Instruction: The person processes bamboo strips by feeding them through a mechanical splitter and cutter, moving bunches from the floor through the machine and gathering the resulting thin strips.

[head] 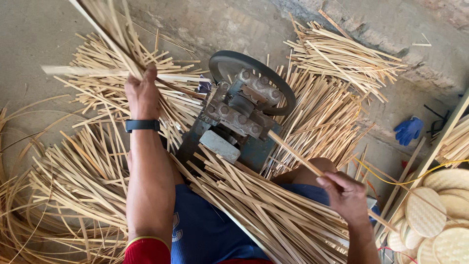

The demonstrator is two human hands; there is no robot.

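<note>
My left hand [141, 93], with a black band on the wrist, is raised and closed around a bunch of thin bamboo strips [110, 29] that fan up past the top edge. My right hand [347, 195] grips a single bamboo slat [293, 151] and holds it slanted, its far end meeting the dark metal machine [234, 117] with bolted rollers and a round wheel [254, 66]. A thick bundle of bamboo slats [264, 210] lies across my lap, over blue shorts.
Heaps of bamboo strips [83, 166] cover the concrete floor left of, behind and right of the machine. A blue glove [409, 129] lies at right. Round woven discs [437, 215] are stacked at lower right, beside a yellow cord and long wooden sticks.
</note>
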